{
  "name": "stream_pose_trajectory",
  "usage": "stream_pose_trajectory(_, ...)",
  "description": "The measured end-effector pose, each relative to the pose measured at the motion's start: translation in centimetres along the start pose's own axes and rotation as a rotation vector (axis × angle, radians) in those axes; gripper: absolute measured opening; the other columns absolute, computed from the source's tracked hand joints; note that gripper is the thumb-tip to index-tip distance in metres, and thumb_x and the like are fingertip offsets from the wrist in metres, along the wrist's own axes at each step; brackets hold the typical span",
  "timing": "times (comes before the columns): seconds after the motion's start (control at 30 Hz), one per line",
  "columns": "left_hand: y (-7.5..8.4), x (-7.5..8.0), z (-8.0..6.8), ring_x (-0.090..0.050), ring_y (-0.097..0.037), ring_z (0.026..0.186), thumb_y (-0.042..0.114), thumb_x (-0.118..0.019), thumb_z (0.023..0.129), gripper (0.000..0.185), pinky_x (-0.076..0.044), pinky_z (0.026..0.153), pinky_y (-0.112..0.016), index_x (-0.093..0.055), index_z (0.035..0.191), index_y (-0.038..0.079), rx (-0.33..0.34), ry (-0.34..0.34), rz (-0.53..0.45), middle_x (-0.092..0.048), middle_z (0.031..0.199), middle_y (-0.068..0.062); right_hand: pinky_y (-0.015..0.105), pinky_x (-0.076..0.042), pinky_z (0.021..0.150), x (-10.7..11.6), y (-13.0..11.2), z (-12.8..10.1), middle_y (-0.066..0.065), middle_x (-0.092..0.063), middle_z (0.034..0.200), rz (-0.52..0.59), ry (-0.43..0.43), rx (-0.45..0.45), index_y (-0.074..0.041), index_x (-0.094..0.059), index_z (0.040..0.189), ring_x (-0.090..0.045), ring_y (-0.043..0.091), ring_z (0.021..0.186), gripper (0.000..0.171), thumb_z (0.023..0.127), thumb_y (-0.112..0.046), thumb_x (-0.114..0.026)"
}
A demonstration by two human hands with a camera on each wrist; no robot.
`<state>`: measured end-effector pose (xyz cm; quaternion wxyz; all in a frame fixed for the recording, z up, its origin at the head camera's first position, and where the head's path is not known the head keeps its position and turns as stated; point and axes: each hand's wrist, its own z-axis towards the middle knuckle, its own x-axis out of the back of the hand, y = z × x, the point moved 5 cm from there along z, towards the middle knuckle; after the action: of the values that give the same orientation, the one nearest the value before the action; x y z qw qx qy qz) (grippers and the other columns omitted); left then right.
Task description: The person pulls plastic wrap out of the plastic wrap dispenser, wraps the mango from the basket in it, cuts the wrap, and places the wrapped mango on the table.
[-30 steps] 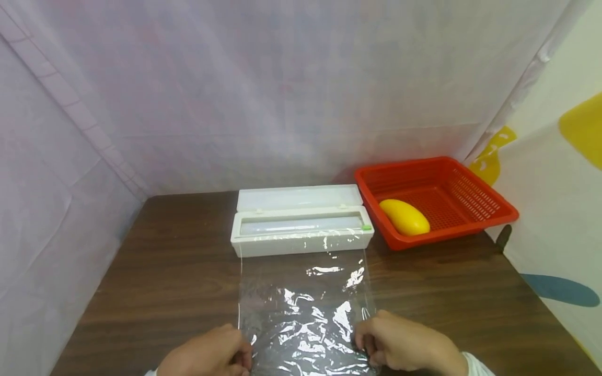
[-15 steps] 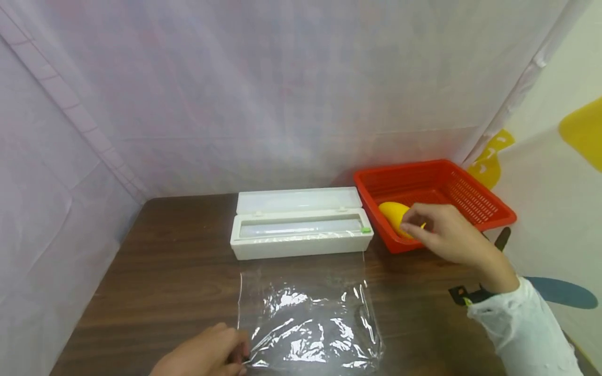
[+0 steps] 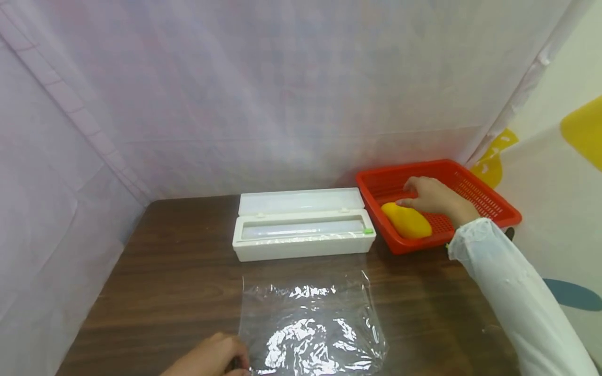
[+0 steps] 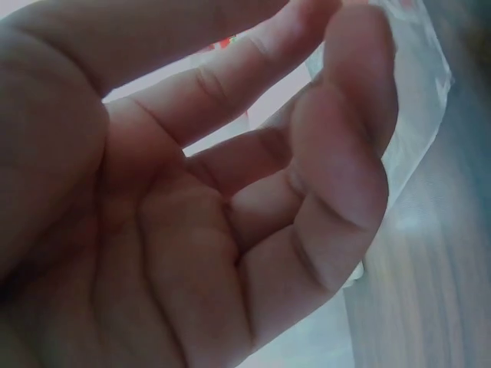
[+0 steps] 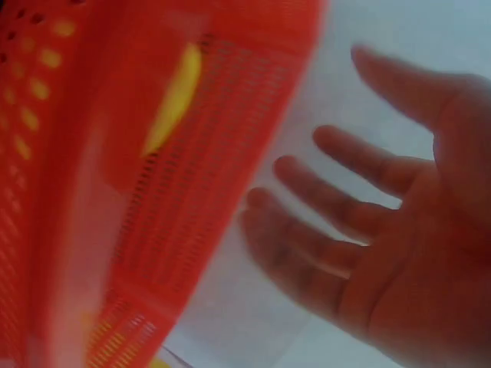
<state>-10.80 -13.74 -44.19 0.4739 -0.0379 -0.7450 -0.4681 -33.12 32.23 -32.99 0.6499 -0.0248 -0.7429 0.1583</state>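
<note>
A sheet of clear plastic wrap (image 3: 324, 334) lies on the dark wooden table in front of the white wrap dispenser (image 3: 303, 245), whose lid is folded back. My left hand (image 3: 211, 355) pinches the sheet's near left corner; the left wrist view shows its curled fingers (image 4: 341, 153) with clear film beyond them. Over the red basket (image 3: 397, 243), my right hand (image 3: 432, 197) reaches with spread fingers, thumb tip close above a yellow mango (image 3: 408, 222). In the right wrist view, nothing shows between the loosely bent right fingers (image 5: 330, 199).
A roll (image 3: 303, 230) sits inside the dispenser, and a green slider (image 3: 368, 231) is at the right end of its front edge. The basket stands at the back right, close beside the dispenser. White cloth walls (image 3: 282, 104) enclose the table's back and sides.
My right hand has let go of the wrap's right side and moved up and right to the basket. The wrap has slackened. My left hand has stayed at the left corner.
</note>
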Motion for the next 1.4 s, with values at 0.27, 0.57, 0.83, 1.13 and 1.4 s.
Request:
stream_pose_trajectory(0.27,0.1,0.4,0.1,-0.051,0.010,0.069,0.021,-0.071,0.091,0.010,-0.050,0.060,-0.017,-0.073,0.084,0.014,-0.002,0.046,-0.007,-0.064,0.078,0.016,0.072,-0.030,0.110,-3.3,1.7,1.1,0.032,-0.041,0.151,-0.013,-0.186,-0.126,0.001,-0.033,0.153,-0.039,0.053,0.136,0.108,0.077,-0.063,-0.076)
stream_pose_trajectory(0.57,1.2,2.6,0.5,-0.056,0.008,0.077,0.022,-0.070,0.095,0.006,-0.054,0.066,-0.019,-0.072,0.094,0.017,-0.012,0.216,0.034,-0.067,0.088,0.016,0.074,-0.025,0.111,-4.9,1.9,1.6,0.031,-0.034,0.156,0.021,-0.234,-0.175,-0.004,-0.025,0.158,-0.035,0.053,0.138,0.115,0.073,-0.057,-0.082)
stream_pose_trajectory(0.83,1.9,4.5,0.9,-0.060,0.004,0.082,0.015,-0.073,0.091,0.006,-0.058,0.072,-0.025,-0.071,0.095,0.019,-0.056,0.412,0.172,-0.068,0.089,0.015,0.073,-0.031,0.109,-5.3,1.9,1.9,0.032,-0.044,0.144,-0.016,-0.222,-0.157,-0.005,-0.035,0.152,-0.046,0.048,0.122,0.094,0.079,-0.040,-0.083)
stream_pose_trajectory(1.13,0.6,5.7,1.6,-0.064,-0.001,0.082,0.010,-0.079,0.084,0.013,-0.059,0.071,-0.026,-0.072,0.091,0.018,-0.068,0.628,0.226,-0.068,0.088,0.014,0.073,-0.032,0.107,-5.7,2.8,2.2,0.030,-0.047,0.143,0.016,-0.247,-0.179,-0.007,-0.028,0.155,-0.049,0.045,0.118,0.098,0.081,-0.042,-0.081)
stream_pose_trajectory(1.4,-0.2,5.7,2.2,-0.064,-0.002,0.077,0.006,-0.081,0.078,0.018,-0.058,0.068,-0.022,-0.072,0.089,0.017,-0.109,0.720,0.230,-0.068,0.086,0.015,0.072,-0.037,0.104,-5.7,3.5,2.2,0.026,-0.054,0.139,0.013,-0.189,-0.106,-0.010,-0.037,0.151,-0.053,0.042,0.115,0.092,0.078,-0.042,-0.083)
